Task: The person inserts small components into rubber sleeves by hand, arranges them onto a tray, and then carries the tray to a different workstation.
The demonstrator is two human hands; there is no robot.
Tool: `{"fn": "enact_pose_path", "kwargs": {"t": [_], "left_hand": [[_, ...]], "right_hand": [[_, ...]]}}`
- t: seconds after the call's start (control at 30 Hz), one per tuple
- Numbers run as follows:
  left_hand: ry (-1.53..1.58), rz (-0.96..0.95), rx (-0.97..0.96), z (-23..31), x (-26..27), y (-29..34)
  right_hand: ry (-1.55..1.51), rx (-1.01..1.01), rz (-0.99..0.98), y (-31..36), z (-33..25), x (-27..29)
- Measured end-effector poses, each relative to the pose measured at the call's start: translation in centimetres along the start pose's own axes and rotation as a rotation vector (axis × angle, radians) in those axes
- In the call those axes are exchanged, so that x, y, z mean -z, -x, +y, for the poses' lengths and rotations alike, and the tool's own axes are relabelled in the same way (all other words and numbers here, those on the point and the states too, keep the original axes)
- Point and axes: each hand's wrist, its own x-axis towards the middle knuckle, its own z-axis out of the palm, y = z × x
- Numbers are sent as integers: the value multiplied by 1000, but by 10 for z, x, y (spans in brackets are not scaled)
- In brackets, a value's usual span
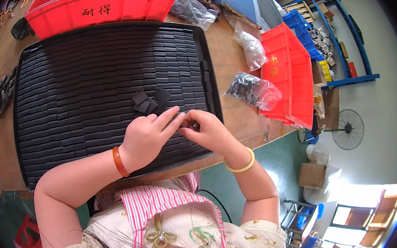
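Observation:
A large black tray (29,48) lies on the table, covered with rows of small flat black pieces (92,93). Over its near right part, my two hands meet at the fingertips. My left hand (146,136), an orange bangle on its wrist, has index and middle fingers stretched out and apart; its thumb is hidden. Thumb and curled index finger of my right hand (207,130) come together in a pinch, and what they hold, if anything, is too small to make out. Several loose black pieces (149,102) lie on the rows just beyond my left hand.
Behind the tray stands a red bin (107,8) with dark contents. Another red bin (290,75) is at the table's right, beside a clear bag of black pieces (253,90). A dark bundle (3,93) lies left of the tray. The wooden table (236,122) ends close to my body.

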Motion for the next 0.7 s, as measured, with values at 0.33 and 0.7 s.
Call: {"fn": "enact_pose_path", "kwargs": {"t": [0.33, 0.7], "left_hand": [[-41, 89, -149, 6, 8, -2], [413, 115, 131, 3, -3, -2]], "right_hand": [[-305, -48, -85, 2, 8, 3], [-724, -281, 23, 13, 3, 13]]}}
